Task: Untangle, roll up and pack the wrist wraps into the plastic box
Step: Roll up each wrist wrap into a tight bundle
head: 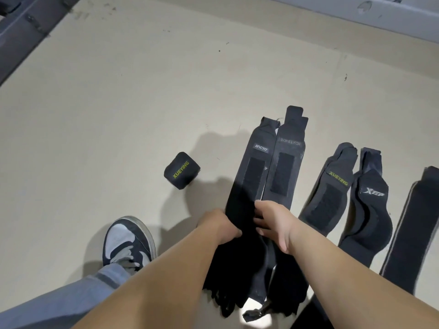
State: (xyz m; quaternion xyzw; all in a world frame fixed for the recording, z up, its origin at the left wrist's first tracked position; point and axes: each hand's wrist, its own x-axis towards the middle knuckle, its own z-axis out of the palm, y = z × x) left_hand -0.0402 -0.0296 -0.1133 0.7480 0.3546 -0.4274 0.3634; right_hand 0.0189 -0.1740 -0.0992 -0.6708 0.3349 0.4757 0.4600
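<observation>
gripped by the left hand (221, 225) and right hand (273, 222), the near end of a long black fabric wrist wrap (251, 172) is judged mid-rolling, tight even turns toward its far tab being called for; no plastic box is seen.

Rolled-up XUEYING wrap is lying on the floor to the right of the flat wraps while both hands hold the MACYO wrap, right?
No, one bit is wrong. The head view shows the rolled-up XUEYING wrap lying on the floor left of the flat wraps, not right. The left hand and right hand do hold the MACYO wrap.
</observation>
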